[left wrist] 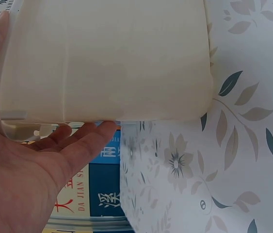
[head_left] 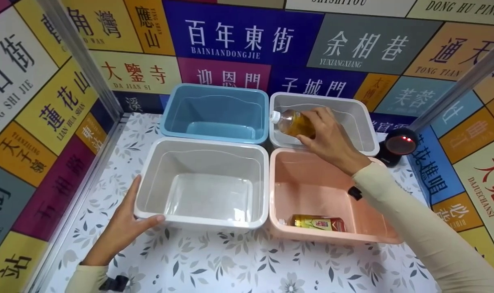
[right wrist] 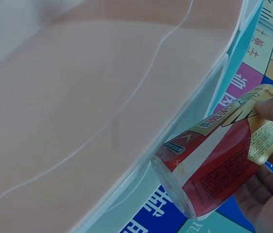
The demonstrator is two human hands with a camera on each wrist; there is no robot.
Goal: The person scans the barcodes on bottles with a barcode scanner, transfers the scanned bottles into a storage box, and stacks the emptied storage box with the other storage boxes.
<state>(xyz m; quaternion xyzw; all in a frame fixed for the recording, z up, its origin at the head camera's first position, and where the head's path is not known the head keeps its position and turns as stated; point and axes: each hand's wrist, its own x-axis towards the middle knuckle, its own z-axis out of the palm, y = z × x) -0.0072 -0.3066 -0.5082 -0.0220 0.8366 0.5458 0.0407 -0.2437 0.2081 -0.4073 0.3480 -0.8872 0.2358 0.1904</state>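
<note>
My right hand [head_left: 330,136] grips a drink bottle [head_left: 294,123] with a white cap and amber contents, over the grey bin [head_left: 363,106] at the back right. The bottle is tilted onto its side, cap toward the left in the head view. Its red and yellow label [right wrist: 223,167] shows in the right wrist view, thumb on one side and fingers round the other. My left hand [head_left: 118,226] rests at the near left corner of the large white bin [head_left: 204,224], thumb by the front rim. Straight fingers [left wrist: 85,145] lie along its outer wall below the rim.
A blue bin [head_left: 214,138] stands at the back left. In the pink bin [head_left: 312,179] at the front right lies another bottle [head_left: 320,223] with a yellow and red label. A black device [head_left: 399,144] with red lights stands right of the bins. Sign-patterned walls enclose the table.
</note>
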